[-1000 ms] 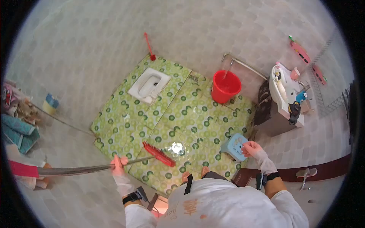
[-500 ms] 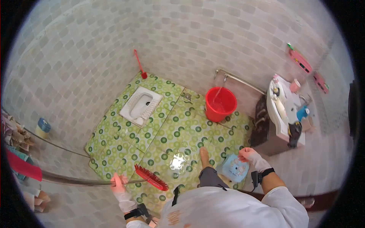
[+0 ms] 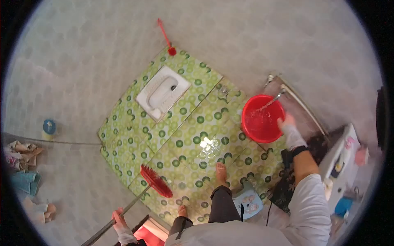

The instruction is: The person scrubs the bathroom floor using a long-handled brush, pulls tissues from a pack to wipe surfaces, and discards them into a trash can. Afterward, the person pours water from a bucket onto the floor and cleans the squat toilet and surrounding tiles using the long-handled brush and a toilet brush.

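Note:
My left hand [image 3: 120,221], in a thin pale glove, is wrapped round the long handle of a broom [image 3: 156,183] at the lower left. Red bristles on its head point up and away over the wet floor. My right hand [image 3: 289,126], gloved too, is at the right rim of a red bucket [image 3: 262,130]. Its fingertips overlap the rim, but blur hides whether they grip it. From a wall tap [image 3: 282,90] water runs into the bucket, which stands upright and has water in it.
A squat toilet [image 3: 162,93] is set into the green-circled tile floor [image 3: 193,135]. A red toilet brush [image 3: 171,51] leans in the corner. Beside my right leg stands a light-blue stool [image 3: 248,204]. The washbasin cabinet [image 3: 303,164] is on the right, and a pipe [image 3: 305,106] runs along the wall.
My right hand has moved from above the stool to the bucket's rim. The broom handle has swung down at my left, its head still near the floor. My view has tilted and shifted.

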A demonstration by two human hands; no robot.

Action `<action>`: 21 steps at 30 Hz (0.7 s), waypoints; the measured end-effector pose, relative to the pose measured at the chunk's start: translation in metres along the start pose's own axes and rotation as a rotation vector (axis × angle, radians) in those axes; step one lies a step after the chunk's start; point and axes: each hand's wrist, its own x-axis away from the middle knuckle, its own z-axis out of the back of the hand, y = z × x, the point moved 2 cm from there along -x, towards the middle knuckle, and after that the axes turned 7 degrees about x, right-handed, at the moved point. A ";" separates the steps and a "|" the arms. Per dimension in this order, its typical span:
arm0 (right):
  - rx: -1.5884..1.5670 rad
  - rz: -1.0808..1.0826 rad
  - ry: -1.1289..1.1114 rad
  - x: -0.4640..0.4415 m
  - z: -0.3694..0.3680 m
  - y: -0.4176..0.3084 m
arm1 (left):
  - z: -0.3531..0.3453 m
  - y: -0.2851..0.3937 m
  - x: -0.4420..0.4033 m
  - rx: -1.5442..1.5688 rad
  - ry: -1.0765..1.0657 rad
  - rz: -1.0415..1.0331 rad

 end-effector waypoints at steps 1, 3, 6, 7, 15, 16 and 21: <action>0.052 0.004 0.140 -0.030 -0.001 0.003 | -0.013 0.004 0.007 -0.051 0.011 0.013; 0.208 0.006 0.299 -0.084 0.015 -0.005 | -0.018 0.006 0.028 -0.164 0.054 0.059; 0.284 -0.074 0.216 -0.136 0.001 0.003 | -0.023 0.002 0.038 -0.096 0.043 0.115; 0.280 -0.129 0.082 -0.148 -0.007 -0.003 | -0.020 -0.002 0.040 -0.113 0.067 0.123; -1.304 -0.033 -0.089 -0.126 -0.043 -0.009 | -0.037 0.008 0.051 -0.110 0.147 0.157; -1.536 0.036 -0.010 -0.095 -0.047 -0.030 | -0.037 0.011 0.050 -0.132 0.161 0.206; -1.056 -0.369 -0.090 -0.047 -0.200 0.053 | -0.005 0.004 0.042 -0.119 0.188 0.193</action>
